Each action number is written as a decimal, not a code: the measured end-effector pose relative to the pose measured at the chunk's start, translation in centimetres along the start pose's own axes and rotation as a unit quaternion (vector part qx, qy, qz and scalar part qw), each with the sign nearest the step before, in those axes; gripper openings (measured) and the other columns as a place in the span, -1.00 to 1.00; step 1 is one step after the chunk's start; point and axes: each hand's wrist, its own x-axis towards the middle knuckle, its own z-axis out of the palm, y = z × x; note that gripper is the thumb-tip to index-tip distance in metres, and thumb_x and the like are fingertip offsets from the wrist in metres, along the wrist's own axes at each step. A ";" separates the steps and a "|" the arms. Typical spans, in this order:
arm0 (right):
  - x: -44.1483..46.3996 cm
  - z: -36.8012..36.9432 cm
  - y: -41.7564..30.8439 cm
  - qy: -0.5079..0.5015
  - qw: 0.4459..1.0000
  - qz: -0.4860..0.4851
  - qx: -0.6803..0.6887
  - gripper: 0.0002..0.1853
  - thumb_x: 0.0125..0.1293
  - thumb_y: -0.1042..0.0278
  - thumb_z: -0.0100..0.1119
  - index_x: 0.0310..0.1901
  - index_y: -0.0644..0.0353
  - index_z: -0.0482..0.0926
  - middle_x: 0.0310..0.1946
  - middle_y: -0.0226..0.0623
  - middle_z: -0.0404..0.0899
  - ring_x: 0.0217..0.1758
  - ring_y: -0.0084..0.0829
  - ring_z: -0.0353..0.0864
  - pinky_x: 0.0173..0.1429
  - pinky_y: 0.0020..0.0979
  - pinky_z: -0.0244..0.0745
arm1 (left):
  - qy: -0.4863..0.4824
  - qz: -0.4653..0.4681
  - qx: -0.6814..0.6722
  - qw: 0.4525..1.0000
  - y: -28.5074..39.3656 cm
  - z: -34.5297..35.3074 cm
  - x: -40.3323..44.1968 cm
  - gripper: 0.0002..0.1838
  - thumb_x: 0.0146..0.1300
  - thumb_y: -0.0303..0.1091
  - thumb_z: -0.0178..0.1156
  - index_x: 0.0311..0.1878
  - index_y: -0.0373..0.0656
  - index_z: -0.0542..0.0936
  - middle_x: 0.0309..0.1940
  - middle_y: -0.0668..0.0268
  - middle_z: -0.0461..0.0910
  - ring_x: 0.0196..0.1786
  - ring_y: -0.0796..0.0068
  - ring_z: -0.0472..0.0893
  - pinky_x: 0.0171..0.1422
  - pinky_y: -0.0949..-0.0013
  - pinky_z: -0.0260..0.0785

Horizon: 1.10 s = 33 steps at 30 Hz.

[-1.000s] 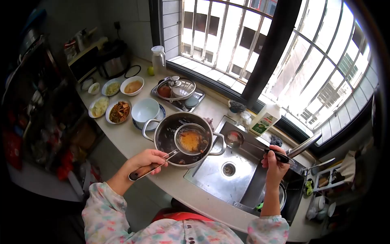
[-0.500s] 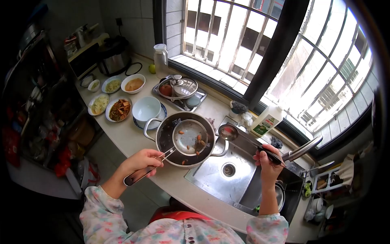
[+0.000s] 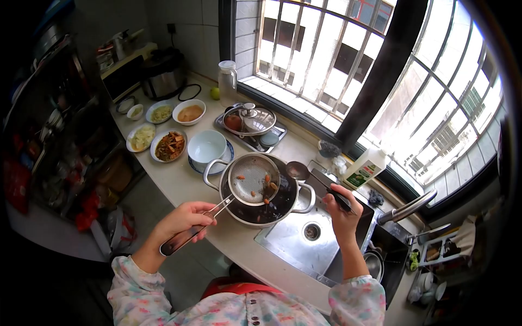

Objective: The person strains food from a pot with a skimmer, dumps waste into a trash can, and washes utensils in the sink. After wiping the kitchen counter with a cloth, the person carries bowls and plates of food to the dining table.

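Fingers wrapped round its brown handle, my left hand point(image 3: 190, 220) holds a round metal strainer point(image 3: 253, 176) over the two-handled pot point(image 3: 266, 217). Several small orange-brown pieces lie in the strainer's mesh. Dark liquid shows in the pot below it. My right hand point(image 3: 343, 209) is closed on the black handle of a metal ladle point(image 3: 297, 170), whose bowl is at the pot's right rim, beside the strainer. Whether the ladle touches the rim I cannot tell.
Right of the pot is a steel sink point(image 3: 288, 242) with a faucet point(image 3: 408, 206). A white bottle point(image 3: 365, 168) stands behind it. To the left are a pale bowl point(image 3: 207, 146) and several food dishes; a lidded pan point(image 3: 255, 120) rests on a tray at the back.
The strainer has moved up and left within the pot's opening, and its orange liquid is gone, leaving pieces. My right hand has brought the ladle left, from over the sink to the pot's rim.
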 end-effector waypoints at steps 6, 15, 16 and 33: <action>1.4 3.6 1.8 -0.086 0.987 -0.117 -0.064 -0.76 -0.03 0.55 0.26 -0.25 0.22 0.56 -0.45 -0.22 0.57 -0.44 -0.43 0.58 -0.31 -0.51 0.45 | 0.010 0.006 -0.050 0.999 0.7 -0.1 -1.6 -0.57 0.09 -0.53 0.05 0.08 -0.35 0.33 -0.33 0.15 0.50 -0.63 0.58 0.49 -0.70 0.59 0.30; 3.3 7.2 5.6 -0.276 0.900 -0.277 -0.194 -0.67 -0.09 0.42 0.27 -0.19 0.05 0.55 -0.44 -0.30 0.55 -0.41 -0.29 0.55 -0.34 -0.38 0.49 | 0.008 0.012 -0.094 0.995 0.0 -0.9 -2.0 -0.60 0.09 -0.53 0.05 0.05 -0.33 0.35 -0.33 0.16 0.51 -0.63 0.56 0.49 -0.71 0.60 0.30; 3.4 7.3 5.5 -0.292 0.885 -0.283 -0.228 -0.68 -0.10 0.40 0.27 -0.20 0.06 0.55 -0.44 -0.31 0.55 -0.40 -0.30 0.55 -0.34 -0.38 0.48 | 0.009 0.013 -0.097 0.995 -0.2 -1.0 -1.9 -0.60 0.09 -0.53 0.04 0.05 -0.33 0.35 -0.33 0.16 0.51 -0.63 0.56 0.49 -0.72 0.60 0.30; 3.9 6.4 3.8 -0.394 0.910 0.037 -0.127 -0.80 -0.05 0.29 0.21 -0.39 0.22 0.61 -0.57 -0.17 0.58 -0.53 -0.34 0.56 -0.33 -0.42 0.47 | 0.010 0.014 -0.093 0.996 -0.6 -1.3 -0.9 -0.60 0.11 -0.50 0.02 0.07 -0.34 0.35 -0.32 0.18 0.52 -0.65 0.56 0.48 -0.71 0.59 0.29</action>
